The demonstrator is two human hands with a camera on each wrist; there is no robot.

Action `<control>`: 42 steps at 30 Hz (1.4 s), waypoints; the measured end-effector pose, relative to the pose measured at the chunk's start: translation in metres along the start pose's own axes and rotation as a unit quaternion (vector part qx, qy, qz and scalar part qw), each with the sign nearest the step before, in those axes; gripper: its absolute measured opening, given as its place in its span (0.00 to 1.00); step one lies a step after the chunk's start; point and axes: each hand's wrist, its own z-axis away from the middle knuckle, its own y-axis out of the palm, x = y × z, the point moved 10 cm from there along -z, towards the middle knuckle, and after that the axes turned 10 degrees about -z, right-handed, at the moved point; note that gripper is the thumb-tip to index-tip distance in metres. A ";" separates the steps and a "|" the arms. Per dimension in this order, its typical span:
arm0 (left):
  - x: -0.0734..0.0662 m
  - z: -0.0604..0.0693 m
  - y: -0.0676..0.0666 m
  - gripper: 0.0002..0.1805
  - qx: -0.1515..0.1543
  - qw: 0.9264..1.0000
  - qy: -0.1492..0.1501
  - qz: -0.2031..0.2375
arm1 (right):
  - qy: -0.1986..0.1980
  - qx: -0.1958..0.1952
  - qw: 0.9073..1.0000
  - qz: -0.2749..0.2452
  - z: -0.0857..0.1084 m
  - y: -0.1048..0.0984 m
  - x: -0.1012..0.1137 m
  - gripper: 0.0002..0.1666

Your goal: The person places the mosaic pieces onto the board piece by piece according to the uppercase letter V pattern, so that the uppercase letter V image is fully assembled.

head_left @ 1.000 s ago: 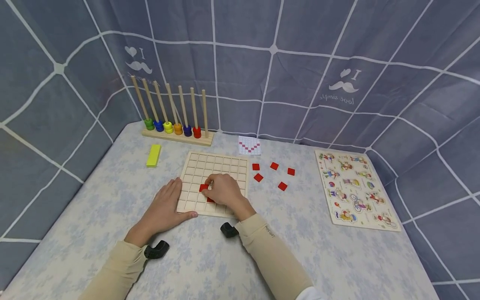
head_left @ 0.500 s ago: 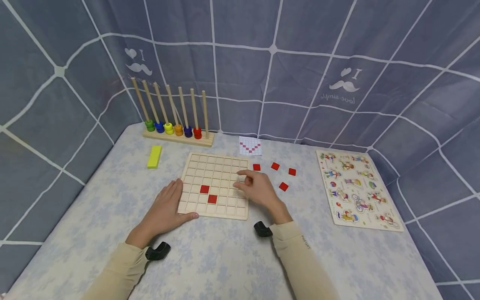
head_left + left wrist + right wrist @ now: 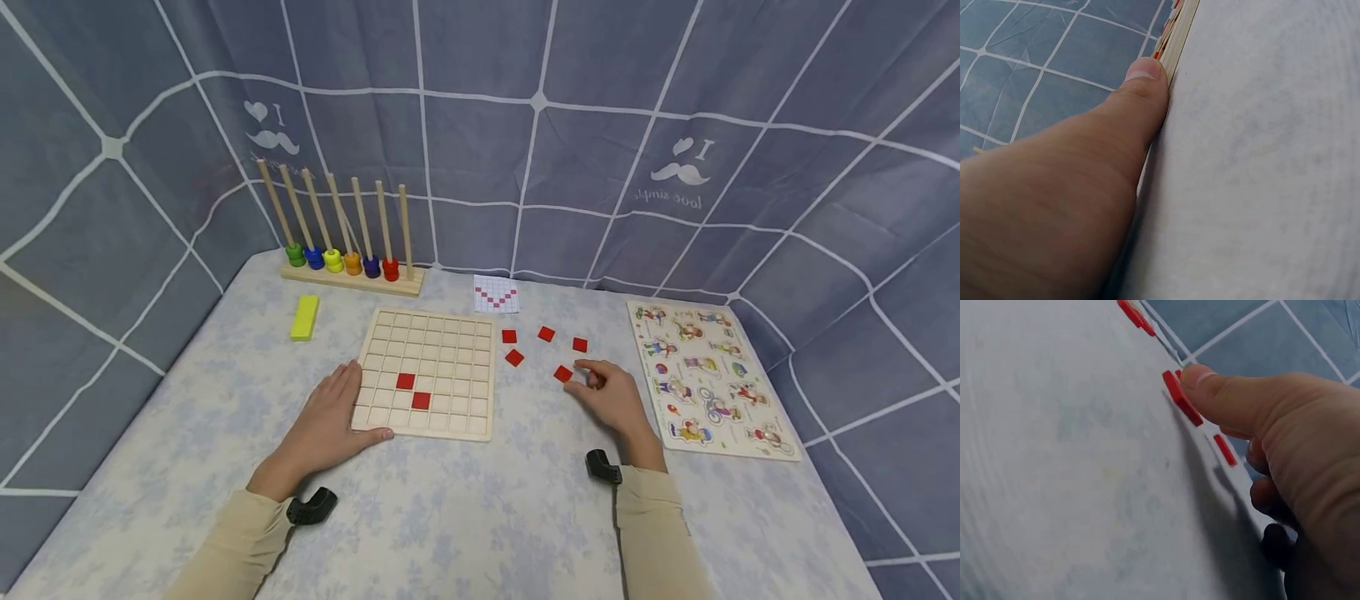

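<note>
My left hand (image 3: 327, 421) lies flat at the left edge of a square wooden grid board (image 3: 453, 421), its thumb along the near edge. The left wrist view shows that thumb (image 3: 1141, 87) against the board's side. Two red square tiles sit in the grid, one tile (image 3: 405, 381) diagonally up and left of the other (image 3: 421, 401). My right hand (image 3: 615, 404) is at a loose red tile (image 3: 562, 374) on the table, thumb and index finger apart beside it. In the right wrist view the thumb is close to that tile (image 3: 1180, 400); contact is unclear.
Several more loose red tiles (image 3: 546, 334) lie right of the board. Behind it are a pattern card (image 3: 496, 294) and a wooden peg rack with coloured rings (image 3: 352, 279). A yellow block (image 3: 304, 317) lies left; a picture puzzle board (image 3: 712, 379) lies right.
My right hand has let go of the red tile in the grid and moved right across the board to a loose tile. The left hand stays at the board's edge.
</note>
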 end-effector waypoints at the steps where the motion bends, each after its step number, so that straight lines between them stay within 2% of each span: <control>1: 0.000 0.000 0.000 0.69 -0.001 1.000 0.000 -0.001 | 0.003 0.002 1.000 0.000 0.000 0.000 -0.003 0.25; 7: 0.001 -0.003 0.001 0.69 -0.006 1.000 0.005 -0.004 | 0.002 -0.009 1.000 0.008 0.001 0.000 -0.005 0.24; 14: 0.001 -0.002 0.003 0.69 -0.002 1.000 0.000 -0.003 | -0.009 -0.015 0.999 0.042 -0.001 0.000 -0.002 0.21; 21: 0.000 0.000 0.002 0.69 -0.008 1.000 0.002 -0.001 | -0.028 -0.027 0.998 0.044 0.000 0.000 0.002 0.16; 31: 0.001 -0.003 0.002 0.70 -0.008 1.000 0.001 0.000 | -0.038 -0.035 0.995 0.089 -0.003 0.003 0.008 0.14; 37: 0.000 0.000 0.001 0.69 -0.002 1.000 -0.001 -0.001 | -0.041 -0.037 0.995 0.086 -0.002 0.002 0.010 0.13; 42: -0.001 0.001 0.001 0.69 -0.002 1.000 0.002 0.005 | -0.046 -0.048 0.996 0.064 0.000 0.002 0.013 0.13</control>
